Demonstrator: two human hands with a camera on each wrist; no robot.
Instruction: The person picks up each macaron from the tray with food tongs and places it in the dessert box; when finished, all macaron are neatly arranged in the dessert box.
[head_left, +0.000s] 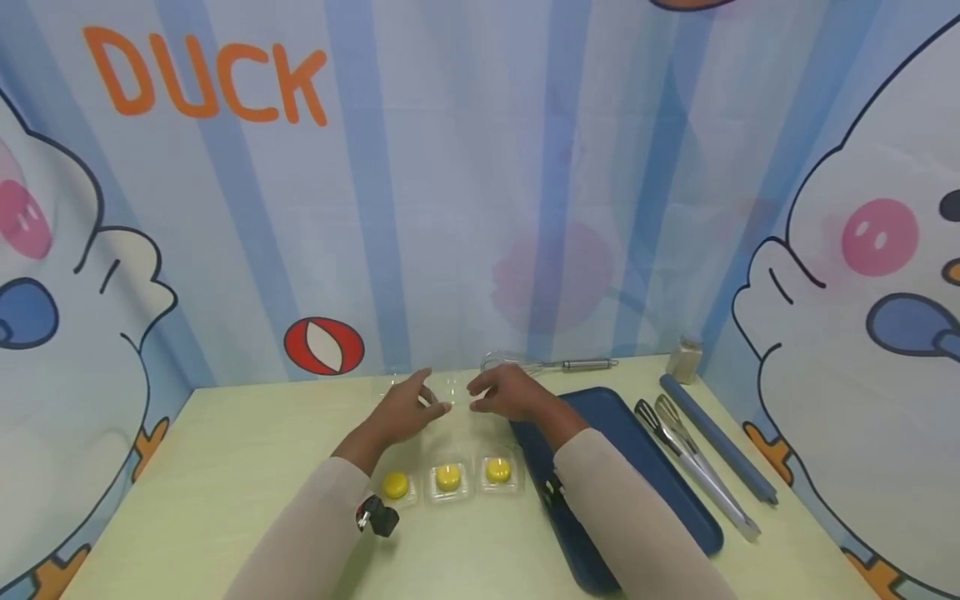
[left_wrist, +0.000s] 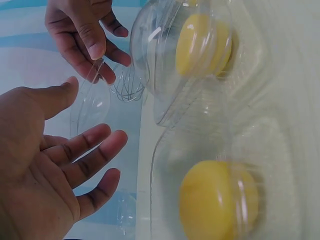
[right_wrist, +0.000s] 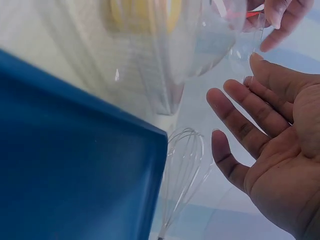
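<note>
Both hands meet near the back of the table, around a clear plastic lid (left_wrist: 92, 107). My right hand (head_left: 510, 392) pinches one end of it between thumb and fingers. At the other end, my left hand (head_left: 405, 408) holds it with thumb and fingers curved; its exact contact is hard to see through the clear plastic. On the near side stands a row of clear plastic boxes (head_left: 450, 497), each with a yellow round piece (head_left: 448, 477) in it. The left box is partly covered by my left forearm.
A dark blue tray (head_left: 637, 450) lies under my right forearm. Right of it are metal tongs (head_left: 712, 483), a grey-blue rod (head_left: 720, 442) and a small shaker (head_left: 685, 360). A whisk (head_left: 585, 364) lies along the back edge, by the curtain (head_left: 465, 183).
</note>
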